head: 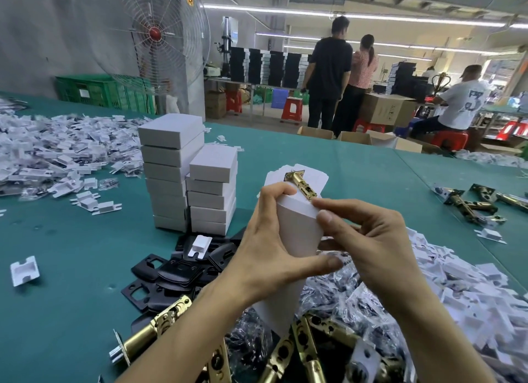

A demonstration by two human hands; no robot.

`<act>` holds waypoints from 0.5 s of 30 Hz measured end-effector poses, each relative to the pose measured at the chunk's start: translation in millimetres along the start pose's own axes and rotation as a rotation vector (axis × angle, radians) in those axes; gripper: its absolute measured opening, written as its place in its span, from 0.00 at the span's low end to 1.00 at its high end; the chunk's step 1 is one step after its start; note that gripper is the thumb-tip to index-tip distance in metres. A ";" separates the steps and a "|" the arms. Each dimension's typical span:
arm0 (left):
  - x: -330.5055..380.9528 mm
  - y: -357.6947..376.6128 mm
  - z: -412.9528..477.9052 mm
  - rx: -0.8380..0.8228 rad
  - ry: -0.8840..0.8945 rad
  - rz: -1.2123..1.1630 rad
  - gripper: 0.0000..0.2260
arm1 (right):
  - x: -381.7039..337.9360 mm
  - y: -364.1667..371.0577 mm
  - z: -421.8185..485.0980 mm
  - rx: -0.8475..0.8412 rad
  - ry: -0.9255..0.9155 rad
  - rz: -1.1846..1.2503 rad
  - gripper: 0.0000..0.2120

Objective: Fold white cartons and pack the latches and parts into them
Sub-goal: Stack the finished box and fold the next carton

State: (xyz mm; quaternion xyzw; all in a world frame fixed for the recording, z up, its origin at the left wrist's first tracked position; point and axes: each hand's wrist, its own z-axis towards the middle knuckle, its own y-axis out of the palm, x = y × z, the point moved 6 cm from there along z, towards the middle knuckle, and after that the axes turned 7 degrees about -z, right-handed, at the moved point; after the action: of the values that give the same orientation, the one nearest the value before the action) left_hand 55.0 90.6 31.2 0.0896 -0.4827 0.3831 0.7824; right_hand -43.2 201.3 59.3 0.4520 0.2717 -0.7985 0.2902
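The white carton point(297, 225) is held upright in the air between both hands, above the near edge of the green worktop point(71, 268). A brass latch point(301, 184) sticks out of its open top, leaning away to the left, with its flat plate end uppermost and the carton's flaps standing behind it. The left hand point(263, 248) grips the carton from the left: its fingers curl over the top left corner, and its thumb lies across the front lower down. The right hand point(380, 239) comes in from the right and pinches the carton's top right edge just beside the latch, forefinger above and thumb on the front, with its other fingers curled round the back. Both forearms rise from the near edge. Under the hands lie clear bags of parts point(343, 297), more brass latches point(160, 322) and black plates point(174, 271). Beyond the left hand, toward the middle of the worktop, stand two stacks of closed cartons point(171, 168), the left one taller. White card inserts point(57, 148) are heaped along the left edge, and loose latches point(471, 205) lie near the right edge.
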 end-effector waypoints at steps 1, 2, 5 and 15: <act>-2.2 2.4 -0.6 -0.031 -0.010 -0.026 0.36 | 0.8 -3.4 0.5 0.040 -0.009 -0.016 0.08; -4.1 4.7 -0.9 -0.056 -0.008 -0.050 0.33 | 2.2 -6.5 0.7 0.076 -0.017 -0.026 0.07; -6.4 7.5 -0.2 -0.074 0.032 -0.085 0.23 | 5.5 -9.8 1.1 0.117 -0.035 -0.066 0.06; 0.2 -7.1 6.3 0.117 0.114 -0.417 0.10 | -1.3 -3.4 1.7 -0.031 -0.127 -0.050 0.11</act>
State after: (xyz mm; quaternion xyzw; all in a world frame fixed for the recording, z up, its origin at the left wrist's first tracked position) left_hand 55.6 82.6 36.3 0.2110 -0.3858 0.2448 0.8641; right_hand -46.0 202.8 61.8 0.3891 0.2760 -0.8283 0.2939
